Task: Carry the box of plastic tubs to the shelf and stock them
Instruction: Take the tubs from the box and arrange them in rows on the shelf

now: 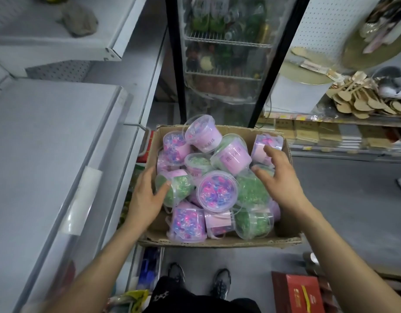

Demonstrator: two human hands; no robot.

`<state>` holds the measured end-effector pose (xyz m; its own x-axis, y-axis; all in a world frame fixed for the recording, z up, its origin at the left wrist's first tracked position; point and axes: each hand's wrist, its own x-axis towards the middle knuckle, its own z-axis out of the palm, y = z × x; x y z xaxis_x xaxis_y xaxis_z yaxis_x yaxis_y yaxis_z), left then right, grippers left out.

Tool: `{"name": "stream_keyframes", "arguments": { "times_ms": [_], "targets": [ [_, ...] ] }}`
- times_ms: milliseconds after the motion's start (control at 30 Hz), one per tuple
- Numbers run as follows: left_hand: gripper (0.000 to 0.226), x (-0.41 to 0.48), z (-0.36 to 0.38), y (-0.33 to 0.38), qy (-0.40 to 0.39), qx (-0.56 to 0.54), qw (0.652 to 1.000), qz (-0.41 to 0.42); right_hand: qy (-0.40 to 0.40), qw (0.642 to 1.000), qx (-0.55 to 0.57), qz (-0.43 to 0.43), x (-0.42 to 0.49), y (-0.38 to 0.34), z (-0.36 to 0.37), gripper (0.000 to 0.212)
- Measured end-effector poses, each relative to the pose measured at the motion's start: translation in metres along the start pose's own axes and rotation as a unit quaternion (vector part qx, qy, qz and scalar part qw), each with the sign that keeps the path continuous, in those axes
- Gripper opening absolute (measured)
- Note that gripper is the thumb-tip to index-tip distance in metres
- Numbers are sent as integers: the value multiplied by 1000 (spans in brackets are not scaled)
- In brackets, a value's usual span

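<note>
An open cardboard box (220, 241) sits low in front of me, heaped with several clear plastic tubs. Some have pink labels and purple-pink beads, like the tub (217, 191) lying lid-up in the middle. Others hold green filling, like the tub (253, 222) at the front right. My left hand (146, 197) is inside the box's left wall, its thumb resting on a green tub (177, 188). My right hand (279, 177) hovers with spread, slightly bent fingers over the tubs on the right, holding nothing.
Grey shelf boards (48, 136) rise on my left, the upper one bearing a crumpled cloth (78, 20). A glass-door drinks fridge (226, 57) stands behind the box. Wooden spoons (362, 102) and packets fill the right shelf. A red carton (296, 292) lies by my feet (199, 281).
</note>
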<state>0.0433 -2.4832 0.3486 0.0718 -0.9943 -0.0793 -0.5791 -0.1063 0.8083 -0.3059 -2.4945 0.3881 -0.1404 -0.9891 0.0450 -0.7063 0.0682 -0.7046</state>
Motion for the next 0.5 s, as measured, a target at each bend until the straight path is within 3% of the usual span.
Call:
{"name": "stream_keyframes", "arguments": {
  "times_ms": [133,200,333,500],
  "targets": [
    [88,-23,18,-19,-34,52,995,-80,-84,996,-10,20,21,-16,16,83],
    [102,-28,24,-28,-58,77,988,-122,-104,994,-6,13,29,-20,23,81],
    [107,-13,28,-29,-83,1,980,-181,-130,992,-3,1,39,-26,31,67],
    [121,13,30,-29,-69,-50,970,-227,-133,991,-18,3,49,-26,33,81]
  ]
}}
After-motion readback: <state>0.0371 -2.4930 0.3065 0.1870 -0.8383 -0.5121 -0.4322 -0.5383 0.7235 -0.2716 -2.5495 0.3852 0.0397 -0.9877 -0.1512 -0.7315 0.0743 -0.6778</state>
